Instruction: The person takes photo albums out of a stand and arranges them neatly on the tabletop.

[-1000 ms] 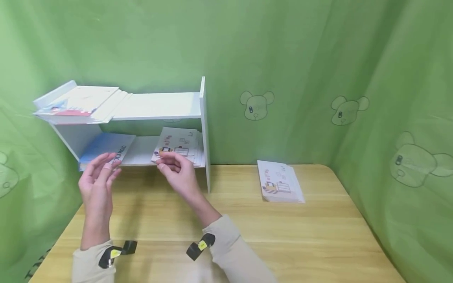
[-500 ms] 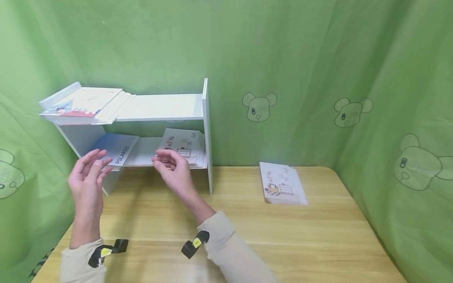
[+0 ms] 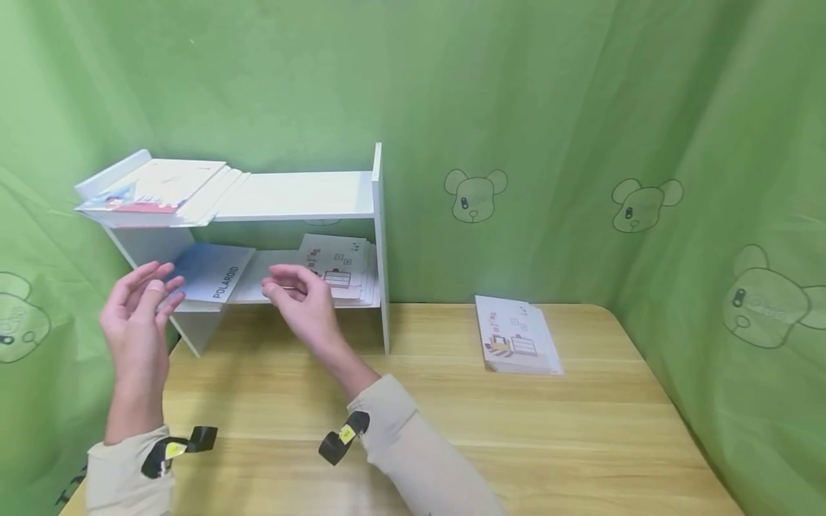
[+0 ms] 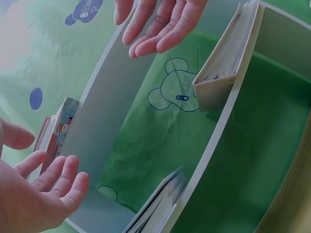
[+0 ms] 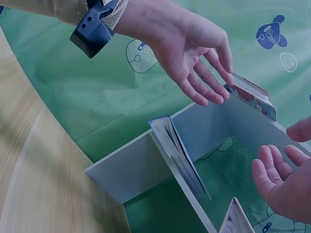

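My left hand (image 3: pixel 137 312) hovers in front of the left end of a white two-tier shelf (image 3: pixel 290 195), fingers loosely bent and holding nothing. Beside its fingertips in the head view, a blue-and-white book (image 3: pixel 213 272) marked POLAROID lies on the lower tier. My right hand (image 3: pixel 302 304) is raised before the middle of that tier, also with nothing in its fingers. It overlaps the left edge of a stack of white booklets (image 3: pixel 342 264) with a truck drawing. Both wrist views show gaps between the hands, the left one (image 5: pixel 194 58) and right one (image 4: pixel 163 24), and the books.
Several books (image 3: pixel 164 188) lie at the left end of the upper tier. A second stack of truck-print booklets (image 3: pixel 519 337) rests on the wooden table (image 3: pixel 484 423), right of the shelf. Green curtains (image 3: pixel 548 93) with bear faces surround the table.
Both hands have drifted left, and the left hand has moved off the front of the POLAROID book, uncovering its title. The view has shifted slightly. The books and booklets stay put.
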`<action>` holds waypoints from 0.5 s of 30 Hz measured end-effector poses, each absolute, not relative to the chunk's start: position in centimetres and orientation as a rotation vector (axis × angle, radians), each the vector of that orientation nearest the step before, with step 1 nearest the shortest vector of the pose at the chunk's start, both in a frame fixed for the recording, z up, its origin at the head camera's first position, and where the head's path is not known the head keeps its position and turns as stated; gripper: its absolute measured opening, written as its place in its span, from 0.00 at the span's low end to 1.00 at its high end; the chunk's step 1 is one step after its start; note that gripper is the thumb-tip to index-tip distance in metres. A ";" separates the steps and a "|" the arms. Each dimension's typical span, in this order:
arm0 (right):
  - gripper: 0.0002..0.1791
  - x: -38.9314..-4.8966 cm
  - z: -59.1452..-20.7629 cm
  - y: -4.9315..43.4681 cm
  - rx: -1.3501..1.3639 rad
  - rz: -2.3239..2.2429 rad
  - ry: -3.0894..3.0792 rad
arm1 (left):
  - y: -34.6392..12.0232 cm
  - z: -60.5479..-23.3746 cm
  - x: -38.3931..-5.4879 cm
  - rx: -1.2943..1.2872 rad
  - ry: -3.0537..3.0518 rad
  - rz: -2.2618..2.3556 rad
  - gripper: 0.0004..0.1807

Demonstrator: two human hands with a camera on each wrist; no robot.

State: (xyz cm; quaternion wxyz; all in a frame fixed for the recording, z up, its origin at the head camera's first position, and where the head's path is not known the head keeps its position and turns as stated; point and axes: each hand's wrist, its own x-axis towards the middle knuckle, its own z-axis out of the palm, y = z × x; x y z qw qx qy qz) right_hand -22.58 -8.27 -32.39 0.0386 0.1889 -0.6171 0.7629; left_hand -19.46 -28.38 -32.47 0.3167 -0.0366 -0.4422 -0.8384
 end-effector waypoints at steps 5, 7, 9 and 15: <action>0.14 -23.8 -33.3 -9.5 0.576 2.378 -1.861 | -29.0 -32.0 -19.5 -0.081 -1.184 -2.195 0.18; 0.15 -24.0 -33.5 -9.8 0.580 2.406 -1.822 | -29.3 -31.8 -19.7 -0.068 -1.207 -2.185 0.18; 0.15 -24.2 -33.6 -10.2 0.578 2.445 -1.775 | -29.6 -31.6 -19.8 -0.059 -1.222 -2.176 0.18; 0.15 -24.3 -33.3 -11.1 0.547 2.533 -1.663 | -30.4 -30.9 -20.1 -0.035 -1.233 -2.176 0.20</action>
